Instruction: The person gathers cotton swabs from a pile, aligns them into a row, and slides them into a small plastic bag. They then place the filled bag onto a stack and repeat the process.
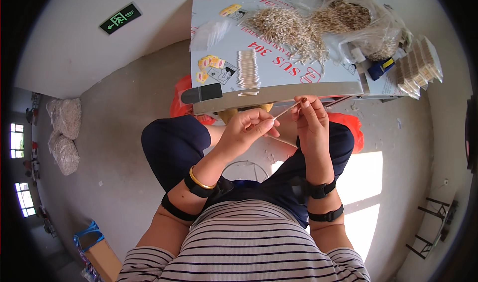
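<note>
Between my two hands, just in front of the table edge, is a thin cotton swab [286, 112], possibly more than one. My left hand [251, 127] pinches its lower left end between thumb and fingers. At the upper right end, my right hand [313, 118] has thumb and fingertips closed on it. Beyond my hands, a neat column of cotton swabs [248, 69] lies side by side on the metal-topped table [224, 90]. A large loose heap of swabs [285, 29] spreads behind it, next to an open clear plastic bag [386, 25] with more swabs.
Yellow labels [210, 62] and clear plastic sleeves [211, 35] lie on the table's left. At its right stand a blue-and-yellow object [381, 69] and stacked clear packs [419, 68]. Red bags [180, 100] hang below. Filled sacks [64, 132] and a cardboard box [102, 259] rest on the floor.
</note>
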`<state>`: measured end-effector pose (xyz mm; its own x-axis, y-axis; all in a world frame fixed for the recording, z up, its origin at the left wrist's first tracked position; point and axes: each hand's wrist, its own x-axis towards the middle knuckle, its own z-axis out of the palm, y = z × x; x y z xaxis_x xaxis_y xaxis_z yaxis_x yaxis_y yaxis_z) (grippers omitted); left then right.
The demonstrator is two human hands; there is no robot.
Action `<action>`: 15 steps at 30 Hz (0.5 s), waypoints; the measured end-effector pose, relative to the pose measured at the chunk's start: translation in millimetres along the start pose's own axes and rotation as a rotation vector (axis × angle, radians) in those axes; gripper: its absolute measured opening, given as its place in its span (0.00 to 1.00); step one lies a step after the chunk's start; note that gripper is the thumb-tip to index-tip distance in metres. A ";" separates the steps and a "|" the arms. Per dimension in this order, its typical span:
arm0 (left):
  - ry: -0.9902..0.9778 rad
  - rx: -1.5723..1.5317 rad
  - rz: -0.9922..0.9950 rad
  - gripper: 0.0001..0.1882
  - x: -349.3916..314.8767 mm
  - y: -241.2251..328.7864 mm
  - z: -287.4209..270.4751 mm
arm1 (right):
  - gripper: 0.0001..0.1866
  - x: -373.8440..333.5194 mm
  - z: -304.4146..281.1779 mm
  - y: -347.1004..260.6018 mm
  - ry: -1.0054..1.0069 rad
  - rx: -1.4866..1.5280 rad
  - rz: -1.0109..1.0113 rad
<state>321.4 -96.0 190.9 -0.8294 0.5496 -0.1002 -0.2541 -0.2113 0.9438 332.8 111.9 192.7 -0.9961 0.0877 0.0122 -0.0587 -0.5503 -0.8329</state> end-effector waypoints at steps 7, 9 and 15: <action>0.112 0.083 0.056 0.11 -0.4 -2.2 2.0 | 0.09 1.2 -6.2 6.6 -0.058 -0.033 0.013; 0.146 0.108 0.087 0.11 -0.1 -2.5 1.2 | 0.09 0.5 -6.2 10.0 -0.079 -0.031 0.025; 0.258 0.337 0.181 0.09 2.6 -2.5 -8.7 | 0.12 -0.8 -4.5 12.1 -0.113 -0.061 0.107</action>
<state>315.5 -101.1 185.6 -0.9532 0.2996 0.0413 0.0473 0.0129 0.9988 333.2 108.9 180.2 -0.9978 -0.0641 -0.0189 0.0484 -0.4993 -0.8651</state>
